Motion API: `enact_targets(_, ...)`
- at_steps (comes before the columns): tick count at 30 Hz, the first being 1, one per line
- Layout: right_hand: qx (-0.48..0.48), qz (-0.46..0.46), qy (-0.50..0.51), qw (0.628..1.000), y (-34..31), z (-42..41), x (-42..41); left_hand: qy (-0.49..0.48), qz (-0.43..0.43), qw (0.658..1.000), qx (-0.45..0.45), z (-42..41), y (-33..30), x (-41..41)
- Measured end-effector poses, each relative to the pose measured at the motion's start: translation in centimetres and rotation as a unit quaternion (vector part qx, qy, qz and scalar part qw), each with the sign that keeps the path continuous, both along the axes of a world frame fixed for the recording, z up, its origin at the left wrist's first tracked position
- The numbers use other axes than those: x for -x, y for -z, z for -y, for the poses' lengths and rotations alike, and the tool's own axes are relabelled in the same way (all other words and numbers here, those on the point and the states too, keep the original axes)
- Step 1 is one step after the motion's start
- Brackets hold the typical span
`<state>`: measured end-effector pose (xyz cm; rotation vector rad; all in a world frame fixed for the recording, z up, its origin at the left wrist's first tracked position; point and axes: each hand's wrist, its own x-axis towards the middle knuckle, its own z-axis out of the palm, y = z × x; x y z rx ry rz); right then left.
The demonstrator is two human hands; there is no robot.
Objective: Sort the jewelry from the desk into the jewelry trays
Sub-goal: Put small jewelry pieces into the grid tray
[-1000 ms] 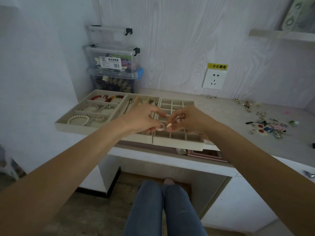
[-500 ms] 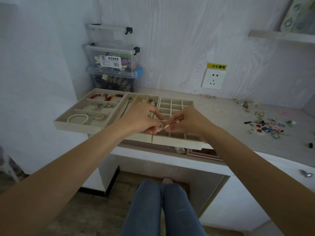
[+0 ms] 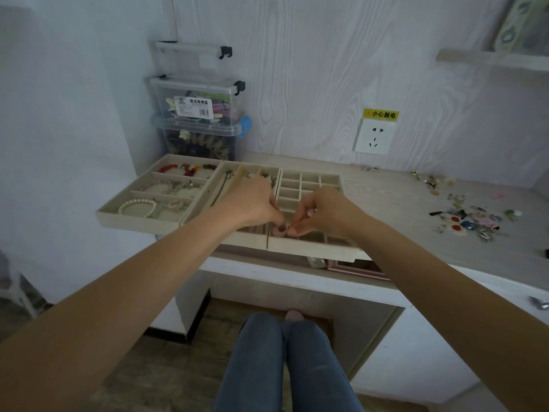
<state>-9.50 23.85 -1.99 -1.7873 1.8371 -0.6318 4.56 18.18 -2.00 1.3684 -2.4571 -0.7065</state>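
A small pale ring (image 3: 281, 229) sits pinched between the fingers of the left hand (image 3: 252, 203) and right hand (image 3: 322, 212), just above the near edge of the gridded beige tray (image 3: 309, 185). Two more felt-lined trays (image 3: 154, 200) hold beaded bracelets. Loose jewelry (image 3: 469, 215) litters the pale wood-grain bench (image 3: 395, 200). Clear plastic boxes (image 3: 199, 114) stack against the wall.

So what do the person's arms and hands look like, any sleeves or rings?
Both forearms are bare, with no sleeve, watch or bracelet in view. The left hand and right hand show no rings. The fingernails look polished: a dark one on the left, pale ones on the right.
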Motion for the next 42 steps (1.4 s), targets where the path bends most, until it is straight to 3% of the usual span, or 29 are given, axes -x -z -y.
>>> enact_targets(7, -0.016, -0.018, 0.015, 1.0, 0.6, 0.4, -0.3, 0.001, 0.024, 1.0, 0.01, 0.3, 0.5, 0.2)
enact_targets(13, 0.004, -0.118, 0.012, 0.993, 0.8, 0.7, -1.0, 0.027, 0.065, 0.995, 0.068, 0.1, 0.7, 0.4)
enact_targets(17, 0.005, -0.136, 0.018, 0.99, 0.7, 1.0, -1.0, 0.082, 0.067, 0.993, 0.055, 0.3, 0.4, -0.1)
enact_targets(20, 0.012, -0.151, 0.021, 0.988, 0.8, 1.1, -1.0, 0.135, 0.108, 0.981, 0.09, 0.3, 0.3, -0.7)
enact_targets(25, 0.02, -0.165, 0.014, 0.986, 0.5, 1.1, -0.8, 0.143, 0.163, 0.971, 0.105, 0.4, 0.3, -1.1)
enact_targets(35, 0.019, -0.143, -0.004, 0.99, 0.1, 0.9, -0.7, 0.111, 0.11, 0.983, 0.099, -0.2, 0.4, -1.6)
enact_targets(42, -0.011, -0.136, -0.018, 0.99, 0.0, 0.7, -0.5, 0.123, 0.133, 0.978, 0.103, 0.0, 0.8, -1.3)
